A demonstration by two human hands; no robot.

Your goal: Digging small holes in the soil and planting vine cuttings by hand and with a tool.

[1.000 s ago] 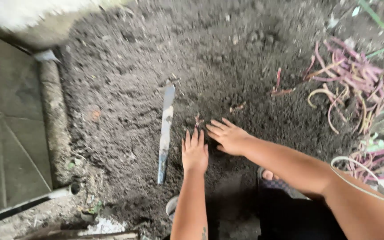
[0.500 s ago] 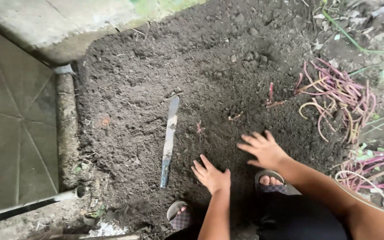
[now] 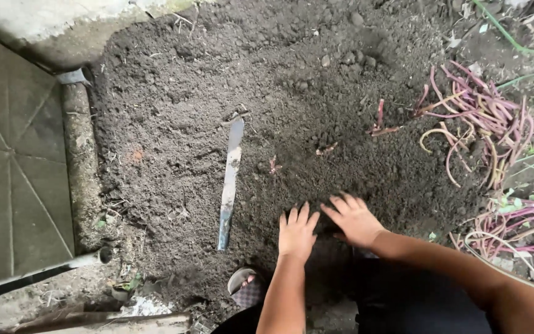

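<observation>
Both hands press flat on dark soil (image 3: 316, 93), left hand (image 3: 296, 232) beside right hand (image 3: 355, 219), fingers spread, holding nothing. A long blade (image 3: 230, 180) lies just left. Even, gentle pressure would likely firm it best.

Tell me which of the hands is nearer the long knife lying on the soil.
Left. The left hand rests flat on the soil just right of the knife; the right hand lies farther right, beyond it.

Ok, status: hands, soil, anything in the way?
Left hand and right hand flat, open, side by side on soil. Nothing held. Long blade lies left of them, clear. Purple stems piled far right.
</observation>
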